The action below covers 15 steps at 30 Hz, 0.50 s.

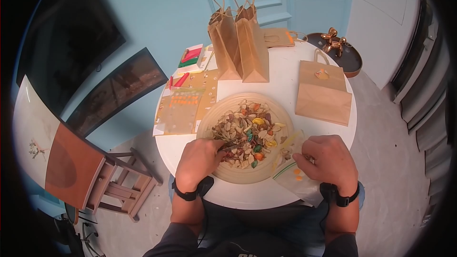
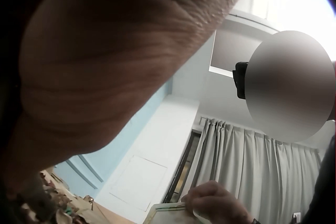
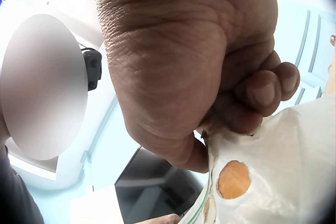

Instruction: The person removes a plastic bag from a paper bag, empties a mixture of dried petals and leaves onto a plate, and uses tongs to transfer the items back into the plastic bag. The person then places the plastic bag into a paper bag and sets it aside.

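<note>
Dried petals and leaves point(image 1: 243, 131) lie heaped on a round beige plate point(image 1: 209, 173). My left hand point(image 1: 197, 159) point(image 2: 115, 66) is at the plate's left front, fingers curled round a thin metallic tool point(image 1: 229, 146) that touches the pile; its exact kind I cannot tell. To the right of the plate, my right hand point(image 1: 331, 157) point(image 3: 173, 61) pinches the edge of a translucent zip bag point(image 1: 304, 181) point(image 3: 278, 171) with orange spots. The bag slants beside the plate's rim, and some pale pieces show near its mouth.
Two upright paper bags point(image 1: 254, 50) stand behind the plate, with folded ones point(image 1: 281, 37) beside them. Another paper bag point(image 1: 323, 93) lies at the right. Printed sheets and packets point(image 1: 183, 102) cover the table's left side. A dark round stool point(image 1: 350, 59) holds a shiny figurine.
</note>
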Tool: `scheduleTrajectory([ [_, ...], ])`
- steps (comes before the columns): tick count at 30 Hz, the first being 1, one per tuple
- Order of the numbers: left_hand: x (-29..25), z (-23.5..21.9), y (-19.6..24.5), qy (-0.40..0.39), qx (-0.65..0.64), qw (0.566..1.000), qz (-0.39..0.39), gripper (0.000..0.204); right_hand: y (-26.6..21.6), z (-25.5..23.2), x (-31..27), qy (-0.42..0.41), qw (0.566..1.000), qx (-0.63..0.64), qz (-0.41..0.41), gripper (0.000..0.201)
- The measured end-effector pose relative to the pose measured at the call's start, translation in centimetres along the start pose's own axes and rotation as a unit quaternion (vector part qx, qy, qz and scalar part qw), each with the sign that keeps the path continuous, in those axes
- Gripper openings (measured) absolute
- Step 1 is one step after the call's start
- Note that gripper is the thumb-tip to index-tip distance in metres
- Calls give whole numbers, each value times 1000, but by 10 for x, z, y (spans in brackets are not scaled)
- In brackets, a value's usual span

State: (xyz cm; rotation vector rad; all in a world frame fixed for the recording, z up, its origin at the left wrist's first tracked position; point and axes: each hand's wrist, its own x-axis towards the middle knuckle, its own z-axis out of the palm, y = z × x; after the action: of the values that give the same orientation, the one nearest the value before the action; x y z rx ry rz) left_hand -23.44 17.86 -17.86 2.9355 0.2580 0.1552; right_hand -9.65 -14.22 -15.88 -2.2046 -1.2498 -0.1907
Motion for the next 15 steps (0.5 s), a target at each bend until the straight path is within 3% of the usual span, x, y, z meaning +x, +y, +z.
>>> scheduleTrajectory([
  [9, -1, -6, 1, 1, -24, 999, -32, 15, 1, -1, -1, 6, 1000, 6, -3, 36],
  [15, -7, -16, 7, 68, -57, 996, -19, 13, 4, 3, -3, 9, 1000, 15, -10, 36],
])
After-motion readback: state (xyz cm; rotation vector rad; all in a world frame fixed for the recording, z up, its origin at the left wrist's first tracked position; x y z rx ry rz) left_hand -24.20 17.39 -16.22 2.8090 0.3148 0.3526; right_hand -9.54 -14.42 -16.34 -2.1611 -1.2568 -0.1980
